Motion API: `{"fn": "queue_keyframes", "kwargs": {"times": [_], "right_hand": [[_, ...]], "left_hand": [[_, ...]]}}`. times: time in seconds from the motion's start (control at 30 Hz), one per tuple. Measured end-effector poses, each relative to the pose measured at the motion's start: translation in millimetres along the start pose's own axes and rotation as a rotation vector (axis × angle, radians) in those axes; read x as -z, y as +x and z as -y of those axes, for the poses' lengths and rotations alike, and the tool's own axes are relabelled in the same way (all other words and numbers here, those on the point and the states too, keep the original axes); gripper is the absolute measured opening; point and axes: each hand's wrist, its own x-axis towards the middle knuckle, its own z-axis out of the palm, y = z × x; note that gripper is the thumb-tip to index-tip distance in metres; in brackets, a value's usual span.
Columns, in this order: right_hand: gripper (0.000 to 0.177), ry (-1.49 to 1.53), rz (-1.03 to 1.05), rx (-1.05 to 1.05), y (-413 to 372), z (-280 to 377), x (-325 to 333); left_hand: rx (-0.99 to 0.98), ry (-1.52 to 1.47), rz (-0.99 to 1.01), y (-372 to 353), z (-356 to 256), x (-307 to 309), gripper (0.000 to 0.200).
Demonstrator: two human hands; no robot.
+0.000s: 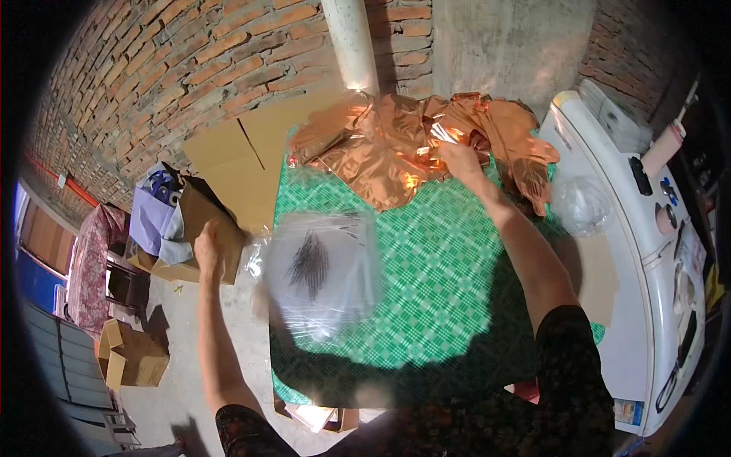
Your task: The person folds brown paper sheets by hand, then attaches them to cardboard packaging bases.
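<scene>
In the head view, our right hand (461,161) pinches the near edge of the crumpled copper foil (381,164), which lies heaped across the far side of the counter (426,266), over its green checked cover. Our left hand (207,250) is curled at the near side of an open cardboard box (194,206); we cannot tell whether its fingers grip anything. Lilac cloth (154,221) spills over the box's rim. Between our arms, nearer to us than the foil, a blurred stack of clear plastic sheets (324,270) with dark marks covers the counter's left part. Crumpled clear plastic (255,255) sits between the stack and the box. Behind, flat cardboard (236,167) leans by the brick wall (190,68), and a pale pipe (350,46) stands just beyond the foil. To our right, a white appliance (624,228) borders the counter, with a clear plastic bundle (582,204) on it. A smaller open carton (137,358) sits on the floor (179,327) at left.
</scene>
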Motion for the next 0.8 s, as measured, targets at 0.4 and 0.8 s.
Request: {"fn": "queue_keyframes", "kwargs": {"times": [0.4, 0.8], "right_hand": [[0.024, 0.880, 0.193, -0.033, -79.0, 70.7, 178.4], [0.020, 0.495, 0.236, 0.500, -337.8, 134.3, 198.5]], "left_hand": [[-0.070, -0.272, 0.060, -34.7, -135.1, 42.6, 0.020], [-0.612, -0.473, 0.195, -152.1, -262.6, 72.1, 0.032]]}}
